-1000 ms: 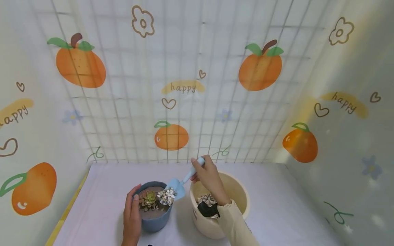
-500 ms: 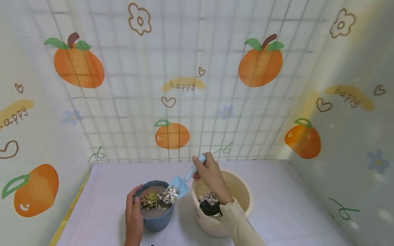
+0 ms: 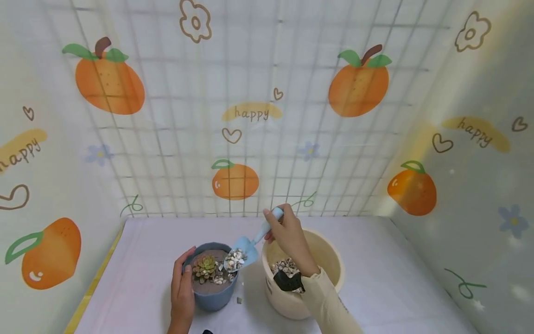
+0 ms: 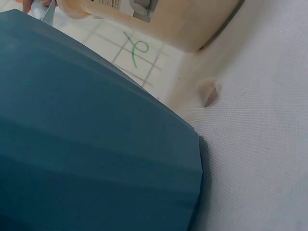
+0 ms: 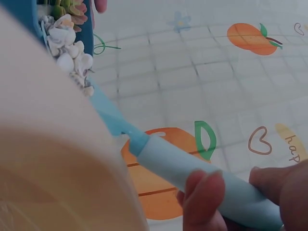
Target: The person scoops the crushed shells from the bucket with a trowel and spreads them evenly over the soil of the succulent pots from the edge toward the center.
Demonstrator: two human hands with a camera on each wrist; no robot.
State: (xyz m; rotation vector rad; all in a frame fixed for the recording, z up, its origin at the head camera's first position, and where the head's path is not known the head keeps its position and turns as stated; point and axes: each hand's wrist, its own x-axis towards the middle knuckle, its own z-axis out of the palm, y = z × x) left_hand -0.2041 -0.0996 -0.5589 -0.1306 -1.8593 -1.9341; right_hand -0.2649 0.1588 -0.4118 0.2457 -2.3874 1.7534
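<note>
The right hand (image 3: 289, 234) gripped the handle of a light-blue shovel (image 3: 251, 251), its blade, heaped with shells (image 3: 235, 260), tilted over the right rim of a blue pot (image 3: 214, 300). The left hand (image 3: 181, 290) lay against the pot's left side, fingers fairly straight. Inside, loose shells sat right of a succulent (image 3: 204, 268). A cream bucket (image 3: 283, 299) stood to the right on the tabletop (image 3: 388, 278).

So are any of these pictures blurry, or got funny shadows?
Head view: a soft shadow left of the cream round plastic-looking bucket; left wrist view: the blue faceted flowerpot looks dark, and the small brownish chip beside it is blurry; right wrist view: the bucket's edge is a big, soft blur.
</note>
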